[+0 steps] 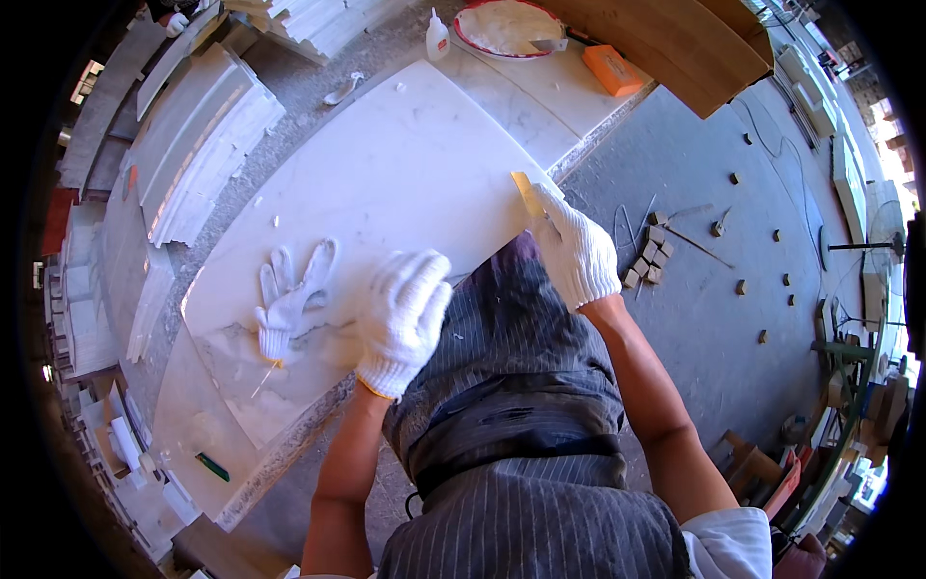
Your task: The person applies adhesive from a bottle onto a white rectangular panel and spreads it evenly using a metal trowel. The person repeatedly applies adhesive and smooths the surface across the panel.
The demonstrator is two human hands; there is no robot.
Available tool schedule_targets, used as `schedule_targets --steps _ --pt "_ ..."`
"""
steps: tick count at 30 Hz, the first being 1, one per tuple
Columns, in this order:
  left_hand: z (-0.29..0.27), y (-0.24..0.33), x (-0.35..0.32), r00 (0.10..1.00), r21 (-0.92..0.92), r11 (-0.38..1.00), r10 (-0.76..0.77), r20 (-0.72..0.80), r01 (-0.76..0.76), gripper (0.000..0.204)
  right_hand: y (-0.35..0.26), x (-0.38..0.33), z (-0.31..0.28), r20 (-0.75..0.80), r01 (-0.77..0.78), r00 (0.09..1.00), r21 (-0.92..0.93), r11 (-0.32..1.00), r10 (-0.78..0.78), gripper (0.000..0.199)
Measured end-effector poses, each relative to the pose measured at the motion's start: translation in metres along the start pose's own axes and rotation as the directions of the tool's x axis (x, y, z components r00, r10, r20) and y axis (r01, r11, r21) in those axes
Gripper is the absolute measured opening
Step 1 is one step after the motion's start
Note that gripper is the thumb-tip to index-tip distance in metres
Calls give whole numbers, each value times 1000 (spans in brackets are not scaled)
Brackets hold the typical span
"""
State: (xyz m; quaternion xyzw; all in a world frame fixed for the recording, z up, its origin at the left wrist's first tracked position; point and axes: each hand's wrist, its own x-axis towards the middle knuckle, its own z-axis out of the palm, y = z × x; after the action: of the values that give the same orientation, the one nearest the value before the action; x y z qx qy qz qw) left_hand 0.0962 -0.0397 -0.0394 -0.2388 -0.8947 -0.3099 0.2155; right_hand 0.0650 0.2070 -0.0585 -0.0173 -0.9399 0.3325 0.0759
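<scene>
A large white marble slab (357, 183) lies before me, its left edge curved. My right hand (579, 246), in a white knit glove, grips a thin yellow scraper-like strip (527, 194) at the slab's right edge. The strip's lower part is hidden by the fingers. My left hand (403, 314), gloved too, hovers by the slab's near edge beside my apron. Its fingers are curled together, and nothing shows in them. A spare white glove (289, 299) lies flat on the slab to its left.
At the back are a white squeeze bottle (438, 37), a red-rimmed basin (482, 27) with a trowel (550, 44), an orange box (612, 70) and a cardboard box (675, 43). Stacked slabs (193, 145) stand left. Small blocks (648, 261) and cables lie on the right-hand floor. A green marker (212, 467) lies near left.
</scene>
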Motion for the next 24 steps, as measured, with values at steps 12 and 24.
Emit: schedule_targets --steps 12,24 --pt "0 -13 -4 1000 215 976 18 21 -22 27 -26 12 7 58 3 998 -84 996 2 33" --pt "1 -13 -5 999 233 972 27 46 -37 29 -24 15 18 9 -10 1000 -35 999 11 30"
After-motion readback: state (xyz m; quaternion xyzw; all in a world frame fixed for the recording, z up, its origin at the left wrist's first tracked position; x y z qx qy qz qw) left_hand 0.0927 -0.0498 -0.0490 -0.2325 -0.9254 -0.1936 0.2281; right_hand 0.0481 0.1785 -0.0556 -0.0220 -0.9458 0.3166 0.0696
